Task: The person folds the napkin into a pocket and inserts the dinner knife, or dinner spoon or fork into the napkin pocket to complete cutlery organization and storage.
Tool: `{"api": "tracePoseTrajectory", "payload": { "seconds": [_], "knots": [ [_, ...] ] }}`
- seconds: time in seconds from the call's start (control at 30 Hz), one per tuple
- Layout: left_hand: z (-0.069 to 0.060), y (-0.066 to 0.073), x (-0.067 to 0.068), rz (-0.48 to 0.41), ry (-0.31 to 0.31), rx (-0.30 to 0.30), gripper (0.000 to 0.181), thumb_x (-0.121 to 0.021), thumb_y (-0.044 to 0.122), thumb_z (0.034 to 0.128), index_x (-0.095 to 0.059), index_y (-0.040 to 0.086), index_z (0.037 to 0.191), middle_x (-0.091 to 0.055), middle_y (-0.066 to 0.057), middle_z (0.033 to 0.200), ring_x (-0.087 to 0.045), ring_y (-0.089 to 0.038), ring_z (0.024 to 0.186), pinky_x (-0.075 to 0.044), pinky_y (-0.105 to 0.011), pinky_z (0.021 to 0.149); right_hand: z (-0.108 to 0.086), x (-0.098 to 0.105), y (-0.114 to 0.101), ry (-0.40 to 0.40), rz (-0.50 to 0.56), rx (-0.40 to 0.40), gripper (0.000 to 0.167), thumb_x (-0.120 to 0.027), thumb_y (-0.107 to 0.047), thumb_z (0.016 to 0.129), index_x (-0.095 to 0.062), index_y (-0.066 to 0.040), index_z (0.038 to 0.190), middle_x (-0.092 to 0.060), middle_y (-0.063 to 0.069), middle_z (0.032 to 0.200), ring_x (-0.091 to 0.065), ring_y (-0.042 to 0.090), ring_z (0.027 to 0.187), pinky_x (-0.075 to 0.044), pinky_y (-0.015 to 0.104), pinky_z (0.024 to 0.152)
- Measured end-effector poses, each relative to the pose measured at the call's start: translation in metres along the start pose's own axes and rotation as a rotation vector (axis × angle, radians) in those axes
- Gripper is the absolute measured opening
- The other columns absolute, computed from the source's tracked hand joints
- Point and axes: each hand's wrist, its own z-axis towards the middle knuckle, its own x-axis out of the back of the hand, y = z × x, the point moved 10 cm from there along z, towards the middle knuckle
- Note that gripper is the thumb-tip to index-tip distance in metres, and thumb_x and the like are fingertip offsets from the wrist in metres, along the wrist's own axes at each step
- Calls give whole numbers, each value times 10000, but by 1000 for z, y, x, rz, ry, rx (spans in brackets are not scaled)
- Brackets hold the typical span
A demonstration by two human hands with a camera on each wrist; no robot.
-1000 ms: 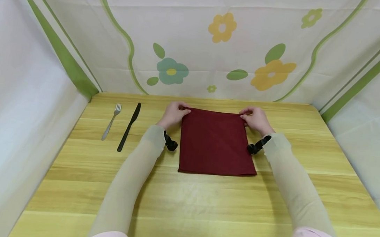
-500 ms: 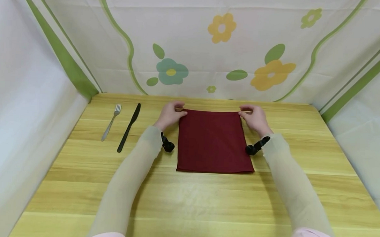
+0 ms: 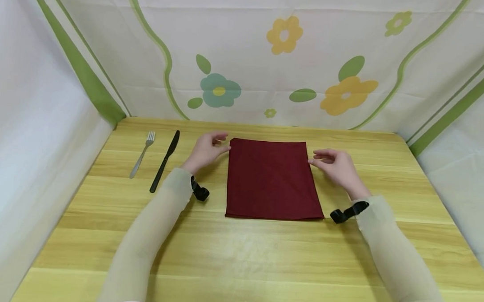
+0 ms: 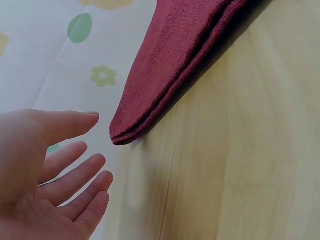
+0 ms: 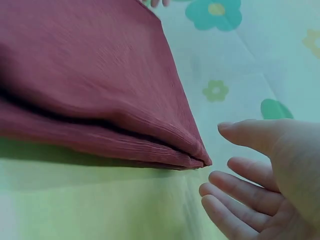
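Observation:
A dark red cloth napkin (image 3: 270, 181), folded in layers into a near square, lies flat on the wooden table (image 3: 246, 262). Beside its far left corner is my left hand (image 3: 207, 150), fingers relaxed and holding nothing; the left wrist view shows a small gap between thumb and the folded corner (image 4: 127, 132). My right hand (image 3: 337, 165) is off the napkin's right edge, thumb and fingers apart. In the right wrist view, that hand (image 5: 265, 185) is just clear of the napkin's corner (image 5: 197, 157), where the stacked layers show.
To the left lie a silver fork (image 3: 143, 154) and a black knife (image 3: 164, 161), side by side. A white curtain (image 3: 245, 44) with printed flowers hangs behind the table's far edge, and white cloth (image 3: 38, 139) flanks the left side.
Both hands have let go of the napkin's far corners. The left hand has drawn away leftward, the right hand rightward and nearer to me. The napkin has settled with little shift.

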Motion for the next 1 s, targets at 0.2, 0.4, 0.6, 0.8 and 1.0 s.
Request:
{"api": "tracePoseTrajectory", "payload": {
  "seconds": [0.2,0.4,0.6,0.8,1.0],
  "knots": [
    [-3,2,1,-2,0,-20,496,-716,170,981,-566,23,1431,-598,-151,1368,-550,-316,1234,-447,-428,1034,-35,-2,1,-31,5,2,553,-747,-389,947,-652,-1,1329,-700,153,1203,-680,293,1039,-534,199,746],
    [-5,3,-3,-2,-15,-23,504,-715,184,984,-561,34,1440,-593,-124,1376,-550,-300,1242,-463,-420,1020,-67,-3,0,-46,23,23,547,-765,-377,934,-660,3,1313,-723,141,1139,-697,273,991,-544,202,760],
    [-1,3,-6,7,-9,-16,503,-716,211,984,-568,58,1439,-596,-97,1371,-544,-281,1247,-463,-410,1017,-91,-3,2,-41,4,19,546,-801,-362,905,-670,-9,1300,-739,99,1073,-709,202,936,-556,217,754],
    [8,2,-9,8,-11,-8,516,-713,232,986,-560,62,1448,-590,-104,1384,-542,-280,1256,-457,-419,1025,-107,-7,6,-49,-9,-28,555,-819,-386,882,-684,-24,1280,-744,75,1052,-704,203,927,-560,232,747],
    [19,2,-14,32,-27,1,504,-698,224,996,-560,51,1449,-586,-121,1390,-549,-292,1255,-472,-421,1011,-118,-14,7,-67,11,-59,520,-835,-352,872,-698,-4,1233,-741,71,991,-703,199,842,-563,263,687]
  ]
}}
